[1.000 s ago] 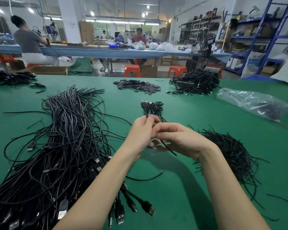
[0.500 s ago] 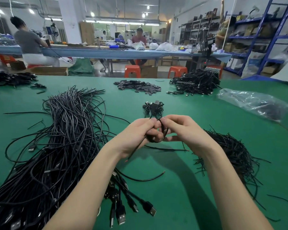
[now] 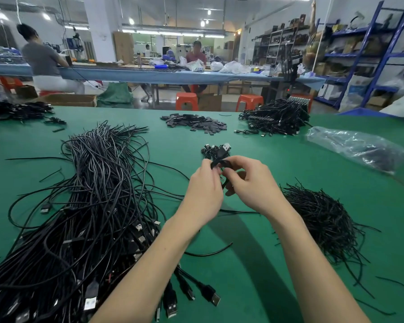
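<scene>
Since the cable is thin, light and springy, I judge that the small coil [image 3: 220, 163] will try to unwind unless I pinch it across all its loops, near the middle and clear of the stiff plug ends. Furthest left, the heap of loose cables [image 3: 91, 206] sprawls on the green table [image 3: 243, 287]. My left hand [image 3: 204, 194] is raised, its fingertips pinching the coil's left side. My right hand [image 3: 254, 185] meets it, with thumb and curled fingers clamped on the other side, above the table. The pile of ties [image 3: 324, 220] lies further right.
</scene>
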{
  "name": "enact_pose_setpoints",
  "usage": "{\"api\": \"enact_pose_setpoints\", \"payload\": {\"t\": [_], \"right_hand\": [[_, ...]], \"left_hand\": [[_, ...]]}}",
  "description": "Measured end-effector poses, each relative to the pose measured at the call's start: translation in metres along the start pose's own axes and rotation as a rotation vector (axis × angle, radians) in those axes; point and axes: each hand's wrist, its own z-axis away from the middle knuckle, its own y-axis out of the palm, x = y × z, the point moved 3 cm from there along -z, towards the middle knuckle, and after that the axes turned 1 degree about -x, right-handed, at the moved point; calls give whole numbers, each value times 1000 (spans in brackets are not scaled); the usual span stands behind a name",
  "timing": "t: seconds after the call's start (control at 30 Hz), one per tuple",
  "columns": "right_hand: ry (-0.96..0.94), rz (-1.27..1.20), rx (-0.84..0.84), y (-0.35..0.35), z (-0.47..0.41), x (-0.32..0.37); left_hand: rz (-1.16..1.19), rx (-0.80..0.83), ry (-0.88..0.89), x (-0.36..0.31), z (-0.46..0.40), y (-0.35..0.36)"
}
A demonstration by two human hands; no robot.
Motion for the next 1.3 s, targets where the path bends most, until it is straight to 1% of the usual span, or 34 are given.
{"api": "enact_pose_setpoints", "payload": {"t": [0.1,0.2,0.37,0.5,0.57,0.63,0.8,0.87,0.93,1.0,1.03,1.1,1.17,1.3], "right_hand": [[-29,41,-39,5,0,0],[-28,-19,-49,8,0,2],[-27,-12,-51,3,1,3],[-57,0,-14,3,4,8],[-112,83,-30,4,3,13],[-152,203,-26,5,2,14],[-29,508,34,-3,3,17],[31,441,118,-11,3,20],[99,327,176,-19,3,19],[153,242,186,-24,3,16],[150,211,181,-24,4,16],[106,178,147,-20,3,16],[66,149,102,-14,2,12],[-20,94,45,-2,1,4]], "left_hand": [[-41,7,-2,1,2,5],[-47,21,-24,6,0,1],[220,228,-115,10,-5,-1],[230,287,-150,13,-6,0],[212,319,-162,13,-3,2],[244,348,-171,10,0,3],[379,431,-192,8,4,11],[379,432,-199,11,4,13],[304,406,-166,13,4,15],[161,349,-92,15,3,17],[95,324,-63,16,3,18],[68,313,-50,13,3,18],[170,367,-86,11,3,17],[489,468,-242,13,3,12]]}}
